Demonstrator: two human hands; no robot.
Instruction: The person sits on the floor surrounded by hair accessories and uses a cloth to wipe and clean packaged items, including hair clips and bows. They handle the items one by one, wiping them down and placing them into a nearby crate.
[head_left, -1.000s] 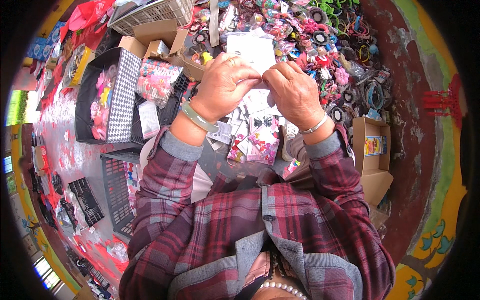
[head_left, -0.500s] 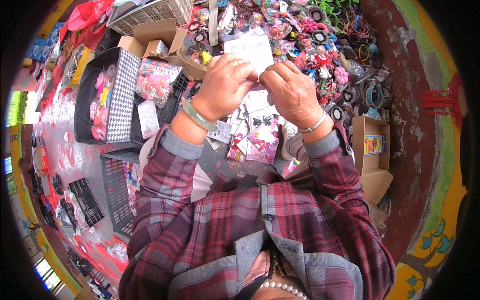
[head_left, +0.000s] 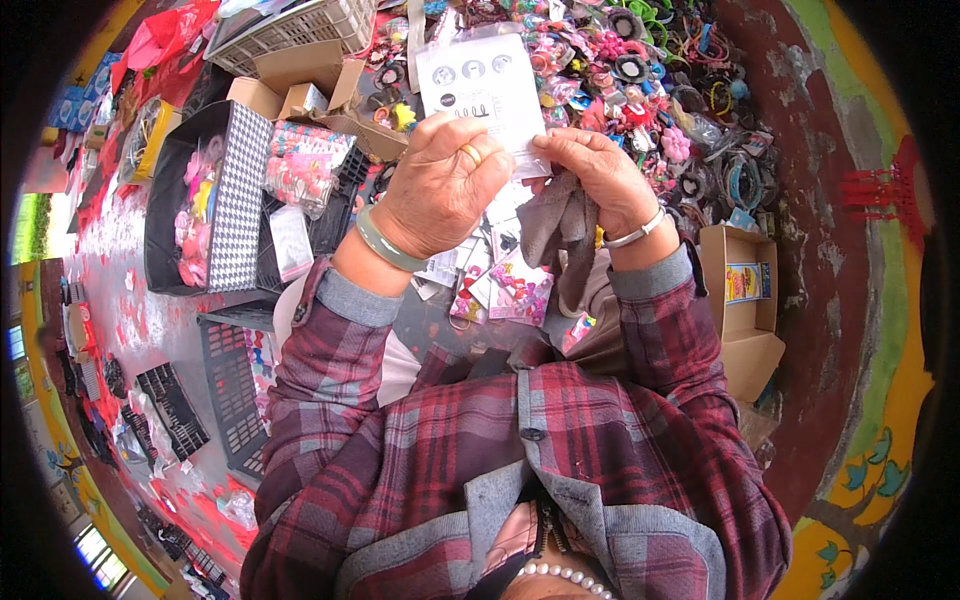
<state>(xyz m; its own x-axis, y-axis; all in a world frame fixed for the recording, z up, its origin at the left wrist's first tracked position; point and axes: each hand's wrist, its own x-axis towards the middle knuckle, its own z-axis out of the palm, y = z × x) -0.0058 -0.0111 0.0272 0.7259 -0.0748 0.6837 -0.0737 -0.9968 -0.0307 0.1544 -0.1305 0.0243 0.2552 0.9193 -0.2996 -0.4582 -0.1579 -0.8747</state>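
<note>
My left hand (head_left: 440,185) is closed at the lower left edge of a white printed card (head_left: 495,75) that looks to be in a clear plastic sleeve. At the card's lower right corner are the pinched thumb and forefinger of my right hand (head_left: 600,180). Below those fingers hangs a soft grey-brown strip of cloth (head_left: 548,225), held against the palm; its full shape is hidden. Under both hands lies a loose pile of small carded packets, among them a pink patterned packet (head_left: 520,285).
Hair accessories (head_left: 640,90) heap up beyond and to the right. At left stand a houndstooth-sided box (head_left: 240,200), a black plastic crate (head_left: 232,385) and an opened cardboard box (head_left: 300,65). A shallow cardboard box (head_left: 745,320) sits at right, a pale basket (head_left: 300,35) at the far left.
The white card has risen and tilted, showing more of its printed face. My hands have moved apart. A grey-brown cloth now hangs from my right hand.
</note>
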